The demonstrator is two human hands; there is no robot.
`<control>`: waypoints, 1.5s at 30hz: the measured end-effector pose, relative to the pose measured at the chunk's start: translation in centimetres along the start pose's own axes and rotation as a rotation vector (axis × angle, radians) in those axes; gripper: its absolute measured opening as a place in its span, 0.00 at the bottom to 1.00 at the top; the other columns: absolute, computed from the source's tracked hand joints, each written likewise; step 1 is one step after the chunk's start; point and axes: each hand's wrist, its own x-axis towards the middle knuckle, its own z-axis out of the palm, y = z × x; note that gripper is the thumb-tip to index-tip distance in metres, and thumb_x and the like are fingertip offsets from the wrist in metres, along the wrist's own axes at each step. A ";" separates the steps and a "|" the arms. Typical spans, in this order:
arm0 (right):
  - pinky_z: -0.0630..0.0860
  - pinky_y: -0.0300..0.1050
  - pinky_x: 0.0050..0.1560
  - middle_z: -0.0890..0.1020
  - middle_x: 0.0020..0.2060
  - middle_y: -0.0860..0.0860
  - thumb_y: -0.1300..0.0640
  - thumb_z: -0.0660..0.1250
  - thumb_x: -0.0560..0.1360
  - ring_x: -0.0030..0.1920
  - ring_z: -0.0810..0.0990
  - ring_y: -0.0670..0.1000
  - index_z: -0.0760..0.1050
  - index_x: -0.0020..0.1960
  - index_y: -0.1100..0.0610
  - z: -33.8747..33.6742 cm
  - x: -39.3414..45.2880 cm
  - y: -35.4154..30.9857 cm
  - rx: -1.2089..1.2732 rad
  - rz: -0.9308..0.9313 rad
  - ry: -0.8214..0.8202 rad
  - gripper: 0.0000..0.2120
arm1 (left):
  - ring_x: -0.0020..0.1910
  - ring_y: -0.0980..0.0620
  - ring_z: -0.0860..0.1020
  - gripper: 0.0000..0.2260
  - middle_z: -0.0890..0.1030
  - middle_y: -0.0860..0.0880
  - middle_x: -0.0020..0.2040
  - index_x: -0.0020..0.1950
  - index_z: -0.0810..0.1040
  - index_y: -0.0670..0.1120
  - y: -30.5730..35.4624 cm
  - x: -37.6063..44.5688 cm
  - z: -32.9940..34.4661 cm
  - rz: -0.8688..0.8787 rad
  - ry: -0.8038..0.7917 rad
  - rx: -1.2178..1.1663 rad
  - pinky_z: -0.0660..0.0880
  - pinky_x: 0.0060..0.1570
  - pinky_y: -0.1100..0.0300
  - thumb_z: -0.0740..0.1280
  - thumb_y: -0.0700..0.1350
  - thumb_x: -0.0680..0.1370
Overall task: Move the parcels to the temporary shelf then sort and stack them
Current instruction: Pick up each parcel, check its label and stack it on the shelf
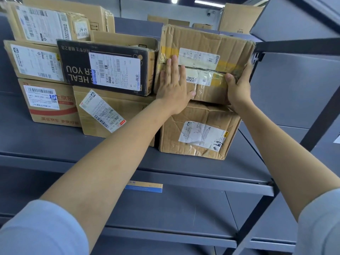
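A creased brown parcel with yellow tape (204,43) sits on top of a crumpled brown box (198,131) at the right end of the grey shelf (128,150). My left hand (173,87) presses flat on the upper parcel's front face, fingers straight. My right hand (238,85) grips that parcel's lower right corner, thumb on the front and fingers round the side. Left of it stand more parcels: a black box with white lettering (77,63), a tan box with a slanted label (117,111) and a red-striped box (49,103).
Further cardboard boxes (44,23) are stacked at the back left of the shelf. A dark metal upright and crossbar (298,46) frame the shelf's right end. A lower shelf level (165,214) runs beneath, with a blue and yellow tag (143,187) on the shelf edge.
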 end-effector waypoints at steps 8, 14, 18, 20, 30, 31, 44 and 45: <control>0.67 0.47 0.64 0.68 0.62 0.45 0.58 0.56 0.81 0.59 0.70 0.47 0.46 0.77 0.50 -0.1 0.5 0.0 -0.007 0.037 -0.044 0.29 | 0.73 0.40 0.31 0.37 0.30 0.36 0.73 0.75 0.37 0.37 -0.1 0.1 -0.4 -0.002 -0.016 -0.011 0.36 0.71 0.48 0.52 0.58 0.81; 0.63 0.49 0.71 0.67 0.72 0.53 0.47 0.57 0.81 0.71 0.67 0.52 0.44 0.78 0.49 -2.1 -0.6 1.0 0.016 0.139 -0.079 0.32 | 0.74 0.41 0.33 0.35 0.32 0.36 0.74 0.76 0.37 0.38 0.1 -0.7 -0.8 0.024 -0.008 -0.043 0.36 0.72 0.49 0.53 0.57 0.81; 0.62 0.41 0.65 0.66 0.71 0.47 0.44 0.55 0.80 0.67 0.66 0.45 0.55 0.75 0.47 -3.2 -1.9 3.3 0.173 0.209 -0.004 0.25 | 0.75 0.43 0.35 0.31 0.36 0.39 0.76 0.76 0.40 0.40 0.0 -2.4 -0.5 0.100 0.039 -0.080 0.38 0.72 0.50 0.53 0.53 0.82; 0.67 0.36 0.49 0.72 0.50 0.40 0.39 0.58 0.73 0.48 0.70 0.38 0.66 0.55 0.39 -3.3 -2.6 4.4 0.256 0.275 0.022 0.12 | 0.75 0.45 0.37 0.29 0.38 0.40 0.77 0.77 0.43 0.39 -0.2 -3.4 -0.2 0.149 0.094 -0.084 0.39 0.73 0.52 0.52 0.51 0.82; 0.78 0.39 0.39 0.85 0.36 0.47 0.42 0.48 0.81 0.38 0.84 0.45 0.78 0.48 0.51 -0.6 -5.1 7.4 0.572 0.457 -0.131 0.23 | 0.74 0.42 0.34 0.33 0.35 0.38 0.75 0.75 0.36 0.38 -1.8 -5.7 3.7 0.110 0.026 0.211 0.34 0.72 0.49 0.49 0.56 0.82; 0.77 0.40 0.41 0.85 0.37 0.48 0.42 0.49 0.81 0.39 0.84 0.46 0.78 0.48 0.52 -0.3 -5.1 7.2 0.579 0.450 -0.120 0.22 | 0.74 0.41 0.35 0.32 0.35 0.37 0.75 0.75 0.36 0.38 -1.8 -5.7 3.7 0.095 0.028 0.222 0.34 0.72 0.49 0.50 0.54 0.82; 0.76 0.43 0.50 0.86 0.40 0.47 0.43 0.47 0.82 0.42 0.84 0.45 0.77 0.52 0.54 -1.2 -4.9 7.1 0.584 0.415 -0.188 0.24 | 0.75 0.38 0.51 0.31 0.55 0.34 0.75 0.75 0.54 0.37 -2.6 -8.6 4.3 0.325 0.265 0.166 0.48 0.73 0.44 0.60 0.48 0.77; 0.76 0.45 0.54 0.86 0.44 0.50 0.43 0.48 0.81 0.44 0.83 0.44 0.77 0.54 0.59 -1.6 -5.1 6.6 0.581 0.382 -0.184 0.25 | 0.74 0.38 0.56 0.29 0.60 0.34 0.74 0.73 0.58 0.38 -3.6 -9.5 4.3 0.364 0.325 0.175 0.52 0.72 0.42 0.60 0.46 0.75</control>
